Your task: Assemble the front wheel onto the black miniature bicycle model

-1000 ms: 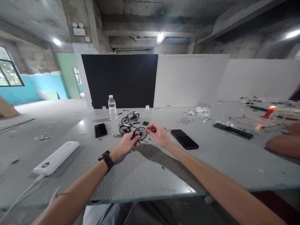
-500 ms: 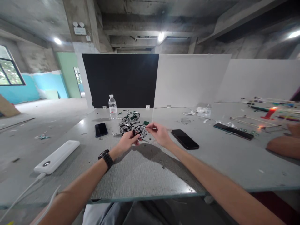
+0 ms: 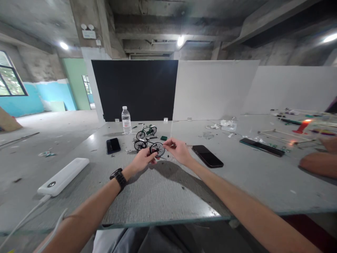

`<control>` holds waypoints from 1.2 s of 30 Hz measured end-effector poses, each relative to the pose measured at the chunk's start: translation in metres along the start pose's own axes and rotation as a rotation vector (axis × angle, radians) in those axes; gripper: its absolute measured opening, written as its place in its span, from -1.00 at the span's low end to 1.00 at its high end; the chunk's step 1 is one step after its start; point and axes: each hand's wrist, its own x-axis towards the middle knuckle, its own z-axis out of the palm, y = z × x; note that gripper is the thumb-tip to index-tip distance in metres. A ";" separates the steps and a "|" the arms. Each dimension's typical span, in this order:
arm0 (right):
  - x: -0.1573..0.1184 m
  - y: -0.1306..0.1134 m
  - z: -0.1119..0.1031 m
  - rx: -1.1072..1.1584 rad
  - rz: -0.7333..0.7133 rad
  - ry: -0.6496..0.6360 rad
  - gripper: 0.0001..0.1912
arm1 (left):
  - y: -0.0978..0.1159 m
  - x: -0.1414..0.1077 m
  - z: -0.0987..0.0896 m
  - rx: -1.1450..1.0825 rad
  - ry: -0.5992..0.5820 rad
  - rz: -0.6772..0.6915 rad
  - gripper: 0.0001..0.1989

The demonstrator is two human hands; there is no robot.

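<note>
Out at the twelve o'clock end of the grey table (image 3: 163,196), the person has a small black model bicycle (image 3: 150,146) up between both hands. The left hand (image 3: 143,160), a dark watch (image 3: 119,177) on its wrist, is pinched closed around the bottom of the near wheel (image 3: 158,149), steadying it. The right hand (image 3: 179,150) comes in from three o'clock with thumb and forefinger closed on something thin at the wheel's rim or hub; it is too small from here to say whether that is a tool or a part. The bike's rear wheel sits down on the table toward eleven o'clock.

To my eye the work is a fiddly fitting at that front wheel, and it would go best with the left hand kept planted so the wheel cannot turn, the right making only small fingertip moves, and the bike's far end left resting on the table for support.

Just beyond stands a second, green model bicycle (image 3: 146,131), and past that a water bottle (image 3: 126,121). A dark phone (image 3: 113,145) lies at ten o'clock of the hands, another phone (image 3: 207,156) at three o'clock, and a white power bank (image 3: 63,176) well off at eight o'clock. Another person's forearm (image 3: 317,165) rests at the far right edge, near a lit candle (image 3: 302,125).
</note>
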 end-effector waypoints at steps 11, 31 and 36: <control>-0.004 -0.017 0.000 -0.089 -0.107 -0.034 -0.73 | 0.004 0.001 -0.001 0.086 0.172 -0.040 -0.69; -0.006 -0.024 0.000 -0.437 -0.359 -0.083 -0.86 | -0.001 0.002 -0.002 0.202 0.142 0.018 -0.65; -0.007 -0.023 0.000 -0.395 -0.319 -0.059 -0.86 | -0.002 0.001 -0.001 0.224 0.139 0.036 -0.65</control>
